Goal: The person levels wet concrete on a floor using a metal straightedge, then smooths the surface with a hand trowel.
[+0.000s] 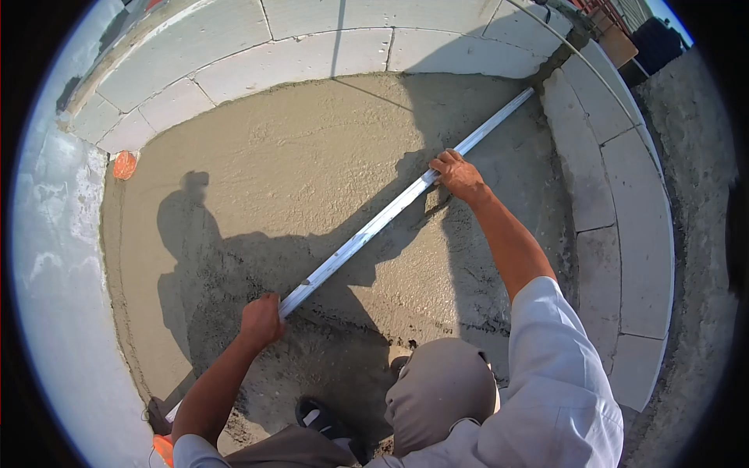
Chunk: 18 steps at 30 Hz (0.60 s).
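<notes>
A long, straight metal screed bar (367,231) lies slantwise across wet grey concrete (289,148), from the lower left to the upper right. My left hand (262,320) is closed round its lower part, and a bit of the bar shows again below my forearm. Farther up, my right hand (459,175) grips the bar with its fingers curled over the top edge. Smears of concrete mark the metal. Rougher, darker concrete shows near my knee, and my shadow falls over part of the surface.
White block walls (304,61) border the concrete at the back and right; a smooth grey wall (58,257) stands at left. A round orange piece (125,164) sits in the left corner. A thin hose or rod (581,56) crosses the right wall. My shoe (328,421) is below.
</notes>
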Each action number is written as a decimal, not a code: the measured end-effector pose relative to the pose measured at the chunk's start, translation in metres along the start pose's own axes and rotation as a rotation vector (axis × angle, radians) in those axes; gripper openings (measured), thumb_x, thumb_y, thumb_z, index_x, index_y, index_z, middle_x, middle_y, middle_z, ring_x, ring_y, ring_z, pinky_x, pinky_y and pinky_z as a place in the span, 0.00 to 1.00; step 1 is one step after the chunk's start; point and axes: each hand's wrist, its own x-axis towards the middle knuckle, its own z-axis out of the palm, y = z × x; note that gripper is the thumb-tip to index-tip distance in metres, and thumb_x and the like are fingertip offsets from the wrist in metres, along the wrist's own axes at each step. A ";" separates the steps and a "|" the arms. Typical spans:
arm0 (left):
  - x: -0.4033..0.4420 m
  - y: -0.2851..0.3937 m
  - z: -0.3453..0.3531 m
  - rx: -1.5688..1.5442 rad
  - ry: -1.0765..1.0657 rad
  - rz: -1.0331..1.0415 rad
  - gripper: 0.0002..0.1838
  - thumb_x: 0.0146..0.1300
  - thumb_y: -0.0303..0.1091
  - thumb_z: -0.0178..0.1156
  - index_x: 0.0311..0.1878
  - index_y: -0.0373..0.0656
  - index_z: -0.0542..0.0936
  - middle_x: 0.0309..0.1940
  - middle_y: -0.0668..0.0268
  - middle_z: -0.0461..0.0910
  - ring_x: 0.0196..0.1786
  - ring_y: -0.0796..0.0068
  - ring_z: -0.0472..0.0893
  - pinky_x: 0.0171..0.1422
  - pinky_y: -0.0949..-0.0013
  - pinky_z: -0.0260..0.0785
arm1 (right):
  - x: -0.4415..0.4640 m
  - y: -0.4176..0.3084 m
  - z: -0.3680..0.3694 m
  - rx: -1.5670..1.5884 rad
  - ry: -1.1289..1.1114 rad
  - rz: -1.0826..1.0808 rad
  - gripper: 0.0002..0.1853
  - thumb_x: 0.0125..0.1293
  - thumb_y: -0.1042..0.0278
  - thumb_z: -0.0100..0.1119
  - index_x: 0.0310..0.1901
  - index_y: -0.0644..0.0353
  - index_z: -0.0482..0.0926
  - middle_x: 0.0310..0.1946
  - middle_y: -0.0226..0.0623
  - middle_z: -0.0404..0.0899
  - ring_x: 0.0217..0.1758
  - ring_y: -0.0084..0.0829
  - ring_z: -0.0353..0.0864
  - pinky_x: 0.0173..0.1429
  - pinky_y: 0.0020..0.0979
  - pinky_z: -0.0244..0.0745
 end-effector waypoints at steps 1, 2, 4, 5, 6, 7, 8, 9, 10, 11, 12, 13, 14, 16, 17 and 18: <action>0.000 -0.003 -0.002 -0.001 0.007 -0.009 0.18 0.53 0.29 0.69 0.48 0.36 0.80 0.47 0.47 0.84 0.47 0.43 0.87 0.54 0.47 0.80 | 0.000 0.000 0.002 -0.006 0.024 -0.001 0.22 0.64 0.59 0.72 0.59 0.48 0.81 0.60 0.33 0.77 0.75 0.42 0.69 0.76 0.39 0.72; 0.002 -0.004 -0.004 -0.002 0.016 -0.015 0.19 0.53 0.29 0.69 0.48 0.36 0.80 0.47 0.47 0.84 0.48 0.43 0.87 0.54 0.47 0.80 | 0.005 0.001 0.003 -0.002 0.027 -0.004 0.22 0.63 0.59 0.73 0.59 0.48 0.81 0.60 0.34 0.77 0.75 0.42 0.69 0.76 0.40 0.72; 0.005 -0.003 -0.005 0.004 0.025 -0.022 0.18 0.53 0.29 0.69 0.49 0.36 0.80 0.46 0.47 0.84 0.48 0.43 0.87 0.55 0.47 0.80 | 0.019 0.001 0.004 0.008 0.033 -0.010 0.22 0.63 0.58 0.73 0.59 0.48 0.81 0.59 0.34 0.78 0.74 0.42 0.69 0.76 0.41 0.72; 0.004 -0.003 -0.004 0.005 0.028 -0.026 0.18 0.53 0.29 0.68 0.49 0.36 0.80 0.46 0.47 0.85 0.48 0.43 0.87 0.55 0.47 0.80 | 0.021 -0.003 0.007 0.018 0.013 -0.019 0.22 0.63 0.58 0.73 0.59 0.47 0.81 0.59 0.34 0.77 0.74 0.42 0.70 0.76 0.41 0.72; 0.003 -0.004 -0.003 0.011 0.008 -0.037 0.18 0.54 0.29 0.68 0.49 0.36 0.80 0.46 0.47 0.85 0.48 0.43 0.87 0.55 0.47 0.80 | 0.021 -0.006 0.006 0.022 -0.007 -0.023 0.22 0.63 0.58 0.72 0.59 0.47 0.81 0.59 0.35 0.77 0.74 0.42 0.70 0.76 0.41 0.71; 0.004 -0.006 -0.003 0.014 -0.006 -0.043 0.18 0.54 0.30 0.68 0.49 0.36 0.80 0.46 0.46 0.85 0.48 0.43 0.87 0.55 0.47 0.80 | 0.023 -0.005 0.002 0.018 -0.023 -0.025 0.22 0.64 0.58 0.72 0.59 0.47 0.81 0.59 0.35 0.77 0.74 0.42 0.70 0.76 0.41 0.71; 0.001 -0.009 -0.001 0.019 -0.027 -0.052 0.18 0.54 0.30 0.68 0.49 0.37 0.80 0.46 0.46 0.85 0.48 0.43 0.87 0.55 0.47 0.80 | 0.025 -0.011 0.003 0.038 -0.038 -0.030 0.21 0.65 0.59 0.71 0.59 0.47 0.81 0.59 0.37 0.77 0.73 0.43 0.70 0.77 0.43 0.70; -0.003 -0.011 0.000 0.024 -0.047 -0.068 0.18 0.54 0.30 0.68 0.49 0.37 0.80 0.46 0.46 0.85 0.48 0.43 0.87 0.56 0.46 0.80 | 0.026 -0.017 0.005 0.034 -0.040 -0.045 0.21 0.65 0.59 0.71 0.59 0.47 0.81 0.59 0.37 0.77 0.73 0.43 0.70 0.77 0.43 0.70; -0.008 -0.013 0.002 0.032 -0.067 -0.082 0.19 0.54 0.31 0.68 0.48 0.37 0.79 0.46 0.46 0.85 0.48 0.42 0.87 0.56 0.46 0.80 | 0.025 -0.024 0.006 0.031 -0.040 -0.055 0.21 0.65 0.59 0.71 0.59 0.47 0.81 0.59 0.38 0.77 0.73 0.43 0.70 0.77 0.44 0.69; -0.010 -0.015 0.004 0.042 -0.084 -0.093 0.19 0.54 0.31 0.68 0.48 0.37 0.79 0.46 0.45 0.85 0.48 0.42 0.87 0.56 0.46 0.80 | 0.026 -0.029 0.006 0.026 -0.037 -0.063 0.21 0.65 0.59 0.71 0.60 0.47 0.81 0.60 0.38 0.77 0.73 0.43 0.70 0.78 0.45 0.69; -0.013 -0.022 0.007 0.058 -0.097 -0.091 0.19 0.53 0.31 0.69 0.48 0.37 0.79 0.46 0.45 0.85 0.49 0.42 0.87 0.56 0.46 0.79 | 0.028 -0.034 0.003 0.041 -0.077 -0.055 0.22 0.66 0.58 0.70 0.60 0.48 0.81 0.61 0.39 0.77 0.74 0.44 0.69 0.79 0.45 0.67; -0.016 -0.028 0.010 0.073 -0.110 -0.090 0.19 0.53 0.32 0.69 0.48 0.37 0.79 0.46 0.45 0.85 0.49 0.42 0.87 0.56 0.45 0.79 | 0.027 -0.038 0.004 0.031 -0.065 -0.057 0.22 0.66 0.58 0.70 0.60 0.48 0.81 0.61 0.39 0.77 0.75 0.44 0.69 0.80 0.45 0.67; -0.015 -0.033 0.012 0.088 -0.119 -0.091 0.19 0.53 0.32 0.69 0.48 0.37 0.79 0.46 0.45 0.85 0.49 0.42 0.87 0.56 0.45 0.79 | 0.028 -0.042 0.004 0.021 -0.051 -0.062 0.22 0.66 0.57 0.70 0.60 0.48 0.81 0.61 0.39 0.77 0.75 0.45 0.69 0.80 0.45 0.66; -0.022 -0.028 -0.001 0.091 -0.115 -0.100 0.19 0.53 0.32 0.69 0.48 0.37 0.79 0.46 0.45 0.85 0.49 0.42 0.86 0.56 0.45 0.79 | 0.023 -0.047 0.005 0.014 -0.008 -0.061 0.22 0.66 0.57 0.69 0.60 0.47 0.81 0.62 0.38 0.77 0.76 0.44 0.68 0.81 0.45 0.66; -0.024 -0.026 -0.006 0.089 -0.110 -0.109 0.19 0.53 0.32 0.70 0.48 0.37 0.79 0.46 0.46 0.85 0.49 0.42 0.86 0.56 0.45 0.79 | 0.023 -0.046 0.002 0.029 0.002 -0.051 0.22 0.66 0.56 0.70 0.60 0.47 0.81 0.61 0.37 0.77 0.76 0.44 0.68 0.80 0.45 0.66; -0.023 -0.024 -0.006 0.080 -0.092 -0.106 0.19 0.53 0.32 0.70 0.48 0.37 0.79 0.47 0.46 0.84 0.50 0.43 0.86 0.57 0.45 0.79 | 0.023 -0.042 0.000 0.042 0.010 -0.045 0.21 0.66 0.56 0.70 0.60 0.47 0.81 0.61 0.36 0.77 0.75 0.43 0.69 0.80 0.44 0.67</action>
